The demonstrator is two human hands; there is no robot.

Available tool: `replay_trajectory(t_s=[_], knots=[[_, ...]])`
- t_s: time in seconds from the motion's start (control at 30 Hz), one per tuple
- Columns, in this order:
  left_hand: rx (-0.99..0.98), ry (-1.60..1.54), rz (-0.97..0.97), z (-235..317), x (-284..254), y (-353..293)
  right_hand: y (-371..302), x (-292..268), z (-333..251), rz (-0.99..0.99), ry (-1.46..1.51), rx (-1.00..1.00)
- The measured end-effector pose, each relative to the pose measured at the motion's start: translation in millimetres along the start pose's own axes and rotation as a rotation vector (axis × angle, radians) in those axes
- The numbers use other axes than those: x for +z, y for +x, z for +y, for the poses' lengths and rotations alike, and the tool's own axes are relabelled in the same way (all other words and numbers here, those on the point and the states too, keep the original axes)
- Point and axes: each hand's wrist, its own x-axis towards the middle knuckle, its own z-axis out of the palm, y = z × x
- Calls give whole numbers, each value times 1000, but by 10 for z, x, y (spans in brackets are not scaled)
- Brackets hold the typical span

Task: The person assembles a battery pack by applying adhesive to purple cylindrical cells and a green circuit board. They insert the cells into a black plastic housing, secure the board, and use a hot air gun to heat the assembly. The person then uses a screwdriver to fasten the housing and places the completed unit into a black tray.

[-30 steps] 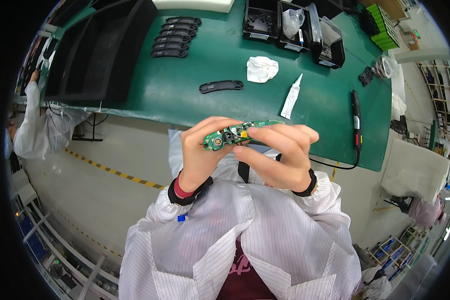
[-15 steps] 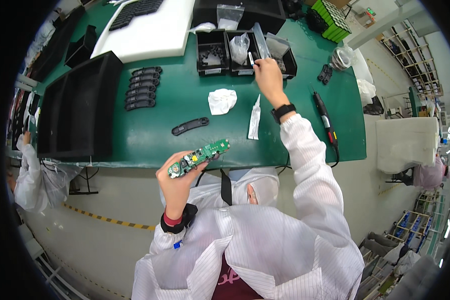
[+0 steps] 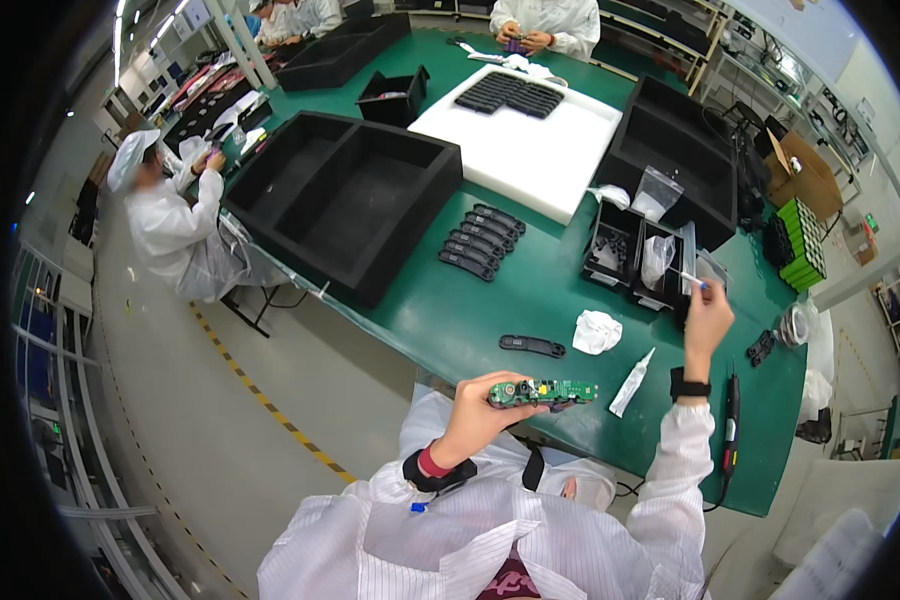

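My left hand (image 3: 462,422) is closed on a green circuit board (image 3: 560,391) with small parts on it, held up near the table's front edge. Out over the small black parts bins, my right hand (image 3: 708,322) pinches a thin white stick (image 3: 692,279) with a bit of blue near the fingers. The stick's far end points at a clear plastic bag (image 3: 657,258) in the middle bin (image 3: 646,293). Between the hands lie a crumpled white cloth (image 3: 597,332), a white tube with a pointed nozzle (image 3: 632,384) and a single curved black casing piece (image 3: 532,346).
Several black casings (image 3: 482,242) lie in a stack beside a large black divided tray (image 3: 345,200). A white foam slab (image 3: 530,150) carries more dark pieces. At the right is a corded electric screwdriver (image 3: 732,425). Co-workers in white sit at the left (image 3: 175,220) and far side (image 3: 560,25).
My view has swung left and up, so the table appears further right and co-workers show. The right hand has drawn slightly back from the bins with the white stick; the left still holds the board.
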Motion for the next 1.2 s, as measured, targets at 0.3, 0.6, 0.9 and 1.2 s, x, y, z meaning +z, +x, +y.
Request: replay_trajectory(t_s=[0.3, 0.6, 0.9, 1.2], knots=[[-131, -181, -229, 103, 82, 29, -626, -1315, -1128, -67, 1173, 35], [122, 20, -345, 99, 116, 14, -1061, -1241, -1514, -416, 1316, -242], [46, -10, -329, 191, 68, 9, -1018, -1193, -1530, -501, 1208, -455], [98, 93, -146, 217, 25, 75, -1052, -1231, -1602, -395, 1265, -465]])
